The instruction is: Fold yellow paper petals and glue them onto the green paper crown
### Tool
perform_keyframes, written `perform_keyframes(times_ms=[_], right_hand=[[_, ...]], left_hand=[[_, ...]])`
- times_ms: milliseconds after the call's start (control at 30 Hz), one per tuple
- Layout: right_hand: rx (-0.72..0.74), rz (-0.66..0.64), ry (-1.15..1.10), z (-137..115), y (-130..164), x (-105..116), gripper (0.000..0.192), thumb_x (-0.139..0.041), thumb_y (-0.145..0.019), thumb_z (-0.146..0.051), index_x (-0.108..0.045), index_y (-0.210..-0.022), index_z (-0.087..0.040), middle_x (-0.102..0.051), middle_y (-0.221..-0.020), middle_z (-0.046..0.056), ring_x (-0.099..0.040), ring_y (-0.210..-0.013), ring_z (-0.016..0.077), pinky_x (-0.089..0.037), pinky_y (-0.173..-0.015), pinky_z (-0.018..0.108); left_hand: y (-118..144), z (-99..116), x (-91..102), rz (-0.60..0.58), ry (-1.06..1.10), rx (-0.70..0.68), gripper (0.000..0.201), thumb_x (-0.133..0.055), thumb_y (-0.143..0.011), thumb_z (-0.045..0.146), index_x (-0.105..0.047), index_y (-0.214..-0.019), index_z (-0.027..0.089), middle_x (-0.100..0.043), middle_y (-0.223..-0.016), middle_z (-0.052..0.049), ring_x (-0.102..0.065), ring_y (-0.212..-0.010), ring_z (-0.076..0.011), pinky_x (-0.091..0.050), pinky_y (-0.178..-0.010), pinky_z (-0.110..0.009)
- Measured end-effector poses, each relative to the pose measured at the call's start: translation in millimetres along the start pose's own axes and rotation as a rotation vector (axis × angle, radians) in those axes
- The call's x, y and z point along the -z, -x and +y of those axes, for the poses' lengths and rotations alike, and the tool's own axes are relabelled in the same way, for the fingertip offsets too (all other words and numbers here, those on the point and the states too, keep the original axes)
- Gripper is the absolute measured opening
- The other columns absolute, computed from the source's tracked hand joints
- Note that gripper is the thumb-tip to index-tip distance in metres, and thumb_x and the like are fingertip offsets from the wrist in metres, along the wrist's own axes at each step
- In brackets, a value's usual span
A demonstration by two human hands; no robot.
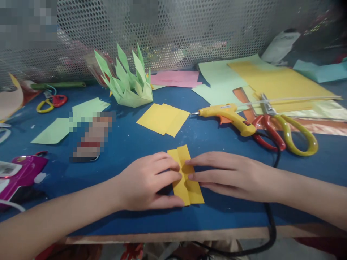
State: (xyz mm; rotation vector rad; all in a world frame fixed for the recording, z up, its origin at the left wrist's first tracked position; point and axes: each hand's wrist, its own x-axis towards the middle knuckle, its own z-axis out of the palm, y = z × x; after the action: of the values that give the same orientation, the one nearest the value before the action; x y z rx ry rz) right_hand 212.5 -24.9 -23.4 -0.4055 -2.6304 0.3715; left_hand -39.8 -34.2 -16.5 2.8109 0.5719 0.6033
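We see two bare hands pressing a folded yellow paper (187, 180) flat on a blue table (130, 144). Our left hand (149, 180) lies with fingers loosely spread on its left edge; our right hand (230, 175), fingers together, presses its middle. A glue gun (227, 115) and scissors (282, 131) lie behind.

Head-worn camera looks forward and down, close over the blue table (130, 141).

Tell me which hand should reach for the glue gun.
Probably the right hand. The glue gun lies up and to the right of the folded yellow paper, on that hand's side. The left hand would have to cross over the paper.
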Motion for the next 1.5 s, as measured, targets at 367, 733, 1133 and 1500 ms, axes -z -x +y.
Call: perform_keyframes(times_ms=[367, 733, 1133, 1500], right_hand=[[-0.002, 0.098, 0.065, -6, -12, -4, 0.013, -0.051, -0.088, -0.014, -0.062, -0.096, -0.014, -0.071, -0.093, 0.007, -0.061, -0.082, 0.0164, -0.053, -0.077, 0.031], [-0.043, 0.153, 0.033, -10, -4, -5, 0.015, -0.049, -0.083, -0.008, -0.058, -0.092, -0.016, -0.069, -0.091, 0.006, -0.062, -0.084, 0.0153, -0.051, -0.080, 0.029], [-0.403, 0.089, -0.053, -11, -10, -6, 0.025, -0.048, -0.090, -0.019, -0.046, -0.065, -0.017, -0.047, -0.069, 0.002, -0.047, -0.064, 0.0119, -0.042, -0.057, 0.023], [-0.563, 0.064, -0.091, -11, -11, -10, 0.013, -0.056, -0.083, -0.019, -0.042, -0.081, -0.021, -0.048, -0.079, 0.001, -0.048, -0.074, 0.0148, -0.042, -0.062, 0.026]], left_hand=[[3, 8, 0.6, 0.091, -0.015, -0.041, 0.050, -0.068, -0.074, 0.050, -0.064, -0.092, 0.004, -0.068, -0.088, -0.015, -0.063, -0.083, -0.0242, -0.053, -0.081, -0.036], [1, 8, -4.6, 0.075, -0.046, 0.049, 0.016, -0.058, -0.087, 0.024, -0.066, -0.087, 0.011, -0.069, -0.087, -0.009, -0.061, -0.080, -0.0187, -0.051, -0.076, -0.032], [-11, 11, -6.5, 0.061, 0.104, 0.461, 0.022, -0.055, -0.088, 0.025, -0.052, -0.068, 0.016, -0.052, -0.089, -0.004, -0.048, -0.083, -0.0163, -0.044, -0.075, -0.031], [-9, 9, -8.9, 0.041, 0.049, 0.320, 0.012, -0.050, -0.092, 0.023, -0.058, -0.087, 0.015, -0.056, -0.092, -0.005, -0.050, -0.084, -0.0165, -0.045, -0.076, -0.030]])
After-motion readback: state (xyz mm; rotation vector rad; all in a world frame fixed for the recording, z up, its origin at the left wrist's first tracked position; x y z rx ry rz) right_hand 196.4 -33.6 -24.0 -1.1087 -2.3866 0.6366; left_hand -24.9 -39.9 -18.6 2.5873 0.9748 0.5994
